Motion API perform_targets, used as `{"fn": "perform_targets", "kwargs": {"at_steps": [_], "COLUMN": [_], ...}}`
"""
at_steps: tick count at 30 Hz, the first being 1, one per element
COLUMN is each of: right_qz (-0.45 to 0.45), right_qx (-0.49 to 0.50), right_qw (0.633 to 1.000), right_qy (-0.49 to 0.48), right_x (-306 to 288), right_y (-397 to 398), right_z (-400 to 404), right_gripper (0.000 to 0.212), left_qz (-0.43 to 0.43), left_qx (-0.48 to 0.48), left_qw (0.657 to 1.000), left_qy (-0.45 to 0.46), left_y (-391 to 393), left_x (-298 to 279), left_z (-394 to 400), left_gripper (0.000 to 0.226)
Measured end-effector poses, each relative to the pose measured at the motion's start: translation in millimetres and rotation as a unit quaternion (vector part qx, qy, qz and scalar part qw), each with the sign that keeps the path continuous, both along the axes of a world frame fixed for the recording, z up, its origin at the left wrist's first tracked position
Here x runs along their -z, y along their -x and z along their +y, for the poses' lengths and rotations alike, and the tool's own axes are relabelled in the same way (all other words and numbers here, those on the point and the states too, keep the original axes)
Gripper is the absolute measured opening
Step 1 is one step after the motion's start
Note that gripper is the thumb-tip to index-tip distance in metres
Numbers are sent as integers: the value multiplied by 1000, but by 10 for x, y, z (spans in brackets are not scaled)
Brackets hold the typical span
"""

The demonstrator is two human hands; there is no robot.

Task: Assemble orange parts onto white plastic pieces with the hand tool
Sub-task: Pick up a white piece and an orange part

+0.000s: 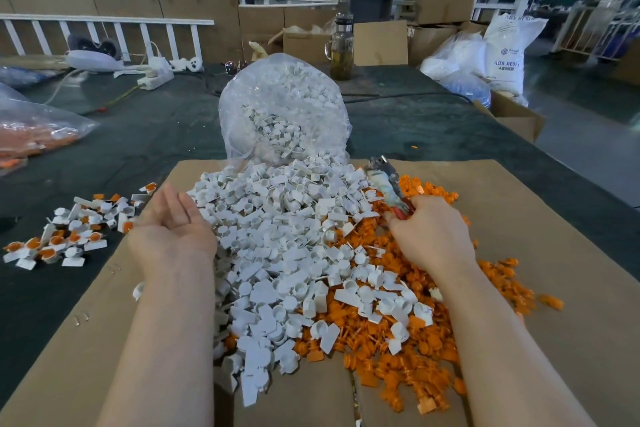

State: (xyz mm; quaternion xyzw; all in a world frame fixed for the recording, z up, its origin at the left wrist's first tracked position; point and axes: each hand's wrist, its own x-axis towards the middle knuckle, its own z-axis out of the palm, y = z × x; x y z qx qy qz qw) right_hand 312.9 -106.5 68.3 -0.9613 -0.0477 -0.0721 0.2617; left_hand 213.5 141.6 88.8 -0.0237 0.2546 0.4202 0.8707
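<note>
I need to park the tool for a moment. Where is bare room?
Bare cardboard lies right of the orange parts, and near left of the white pieces. The middle is crowded; finished pieces fill the left cloth.

Hand tool (389, 184) handles inside the right hand's (429, 232) grip; orange parts (398, 350) partly under white pieces (277, 239).

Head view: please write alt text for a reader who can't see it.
A person's right hand grips a hand tool over heaps of white pieces and orange parts on cardboard, while the left hand lies open, palm up. A clear bag spills more white pieces behind; finished pieces lie to the left.
</note>
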Motion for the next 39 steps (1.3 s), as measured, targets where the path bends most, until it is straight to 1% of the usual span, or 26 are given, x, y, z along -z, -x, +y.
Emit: {"fn": "perform_targets", "kwargs": {"at_steps": [2, 3, 4, 5, 6, 8, 9, 11, 12, 13, 15, 17, 18, 19, 20, 24, 26, 28, 29, 31, 33, 35, 36, 39], "right_qz": [1, 0, -3, -6, -9, -10, -11, -14, -15, -15, -15, -15, -16, -17, -19, -31, -36, -37, -37, -39, -39, -38, -37, -25], "right_qx": [-18, -28, -36, -42, -46, -50, -52, -58, -64, -70, -86, -95, -97, -99, -101, -100, -96, -90, -86, -79, -78, -80, -79, -69], "right_qw": [1000, 1000, 999, 999, 999, 998, 998, 997, 997, 996, 994, 993, 993, 993, 992, 992, 992, 993, 994, 995, 996, 996, 996, 997], "right_qy": [4, 7, 12, 19, 26, 30, 32, 38, 42, 47, 61, 67, 67, 68, 69, 67, 69, 66, 59, 40, 24, 7, 2, 0], "right_x": [5, 7, 8, 11, 14, 20, 22, 22, 21, 22, 29, 41, 46, 49, 50, 55, 59, 60, 60, 56, 51, 51, 55, 65], "right_y": [12, 20, 28, 35, 42, 51, 55, 60, 61, 63, 68, 67, 65, 64, 62, 52, 54, 54, 50, 40, 29, 23, 20, 6], "right_z": [22, 39, 60, 82, 102, 129, 134, 137, 138, 137, 149, 164, 169, 172, 174, 175, 173, 175, 173, 169, 165, 161, 155, 126], "right_gripper": [25, 26, 28, 29, 29, 29, 29, 29, 29, 29, 26, 22, 21, 20, 19, 16, 16, 17, 18, 18, 17, 23, 25, 22], "left_qz": [32, 67, 119, 183, 245, 341, 376, 419, 430, 436, 450, 480, 490, 493, 489, 471, 467, 465, 461, 446, 426, 404, 394, 378], "left_qx": [24, 47, 80, 119, 153, 199, 214, 246, 261, 274, 299, 299, 290, 282, 275, 251, 241, 232, 227, 213, 202, 207, 213, 212], "left_qw": [999, 994, 983, 959, 925, 836, 782, 658, 598, 546, 463, 376, 346, 336, 340, 384, 393, 394, 402, 431, 474, 520, 535, 545], "left_qy": [-37, -70, -118, -180, -247, -380, -448, -576, -624, -661, -702, -734, -746, -752, -755, -754, -754, -758, -758, -755, -744, -724, -717, -718], "left_y": [3, -7, -25, -51, -77, -117, -127, -137, -147, -163, -194, -218, -226, -231, -231, -228, -228, -229, -232, -239, -251, -256, -256, -261], "left_x": [-27, -35, -44, -49, -52, -48, -36, 1, 28, 50, 83, 100, 107, 110, 113, 131, 144, 147, 146, 132, 108, 80, 73, 63], "left_z": [-30, -46, -63, -83, -110, -196, -252, -366, -406, -437, -475, -499, -510, -517, -522, -527, -527, -533, -538, -553, -576, -607, -622, -650], "left_gripper": [19, 14, 11, 12, 14, 14, 12, 9, 10, 11, 13, 18, 19, 20, 19, 14, 17, 19, 18, 15, 9, 12, 13, 7]}}
